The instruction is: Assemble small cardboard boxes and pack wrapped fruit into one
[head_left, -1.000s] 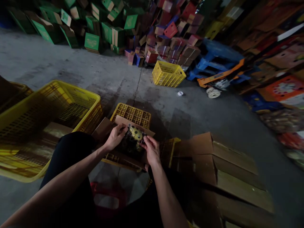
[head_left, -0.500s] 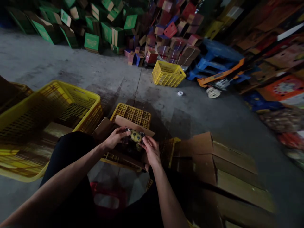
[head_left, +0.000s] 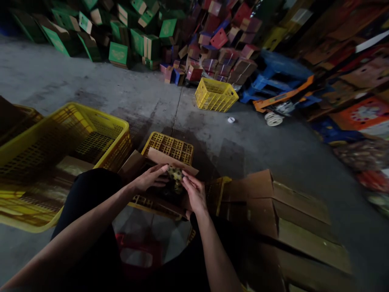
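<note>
Fingers (head_left: 160,168) of my left hand (head_left: 149,178) lay closed over the small yellow spotted round object (head_left: 175,174), right hand (head_left: 194,191) pinching its other side, low inside the open brown cardboard box (head_left: 135,163) on the yellow plastic crate (head_left: 170,147). I judged a gentle two-sided grip, held low, would suit it best

both hands (head_left: 173,184) cup a yellow fruit (head_left: 175,174) over an open cardboard box (head_left: 136,164) beside yellow crates (head_left: 91,134).
</note>
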`<state>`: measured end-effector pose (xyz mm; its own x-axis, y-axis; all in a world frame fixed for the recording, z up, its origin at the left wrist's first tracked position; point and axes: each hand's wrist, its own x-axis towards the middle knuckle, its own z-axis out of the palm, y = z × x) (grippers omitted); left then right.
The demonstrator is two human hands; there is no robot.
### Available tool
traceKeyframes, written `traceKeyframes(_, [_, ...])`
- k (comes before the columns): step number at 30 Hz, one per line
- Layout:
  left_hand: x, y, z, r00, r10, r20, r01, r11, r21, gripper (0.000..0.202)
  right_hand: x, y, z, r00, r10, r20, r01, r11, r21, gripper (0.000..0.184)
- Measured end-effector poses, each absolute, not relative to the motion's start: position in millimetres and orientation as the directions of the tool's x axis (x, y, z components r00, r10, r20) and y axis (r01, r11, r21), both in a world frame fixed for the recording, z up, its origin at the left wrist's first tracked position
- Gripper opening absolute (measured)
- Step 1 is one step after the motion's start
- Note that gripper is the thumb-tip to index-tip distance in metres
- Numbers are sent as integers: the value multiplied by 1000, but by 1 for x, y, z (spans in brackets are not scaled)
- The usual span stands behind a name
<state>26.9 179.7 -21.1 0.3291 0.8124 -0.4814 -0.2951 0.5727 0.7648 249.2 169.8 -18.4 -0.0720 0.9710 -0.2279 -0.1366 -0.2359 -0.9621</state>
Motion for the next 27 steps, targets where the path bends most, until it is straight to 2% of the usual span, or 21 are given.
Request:
traceKeyframes(3, [27, 179, -23, 395, 768, -503, -307, 627, 716, 73, 248, 170, -12, -123, 981, -148, -43, -154, -987, 24])
traceKeyframes(7, [29, 179, -28, 329, 844, -424, -417, 533, 736, 54, 245, 169, -6, -168, 983, -78, -46, -87, -995, 13])
traceKeyframes(10, [29, 180, -30, 250, 882, -399, -495, 471, 730, 46, 245, 171, -6, -147, 983, -109, -160, -132, -978, 23])
traceKeyframes(14, [27, 179, -26, 228, 909, -348, -520, 416, 746, 51, 246, 174, -13, -38, 967, -251, -282, -251, -926, 42])
traceKeyframes(18, [27, 178, -23, 252, 916, -312, -547, 401, 735, 64, 248, 174, -23, 21, 929, -370, -282, -350, -893, 40])
traceKeyframes(21, [30, 177, -23, 263, 905, -335, -556, 426, 714, 76, 251, 172, -25, 28, 934, -357, -270, -337, -902, 37])
traceKeyframes(27, [32, 179, -24, 252, 894, -371, -490, 449, 747, 54, 252, 171, -24, 14, 959, -284, -216, -274, -937, 33])
